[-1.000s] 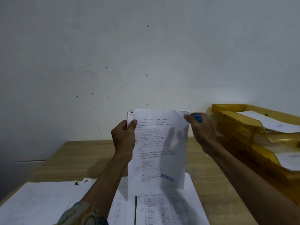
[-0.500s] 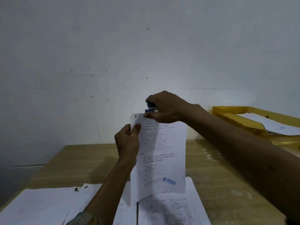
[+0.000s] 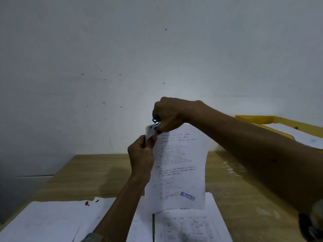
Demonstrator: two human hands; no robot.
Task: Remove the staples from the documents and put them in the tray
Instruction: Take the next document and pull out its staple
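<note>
A stapled white document (image 3: 180, 168) with a blue "REJECTED" stamp hangs upright above the table. My left hand (image 3: 141, 154) pinches its left edge just below the top left corner. My right hand (image 3: 167, 114) grips a blue and metal staple remover (image 3: 156, 121), whose jaws sit on that corner. The staple itself is hidden by the tool and my fingers. A yellow paper tray (image 3: 253, 118) with sheets in it stands at the right, partly behind my right forearm.
Loose white sheets (image 3: 49, 222) lie on the wooden table (image 3: 90, 172) at the near left, and more printed pages (image 3: 188, 226) lie under the held document. A small dark object (image 3: 87, 203) rests on the left sheets. A plain wall stands behind the table.
My right hand has crossed from the document's right corner to its top left corner with the staple remover. The tool now sits lower on the corner, and my left hand grips closer to it.
</note>
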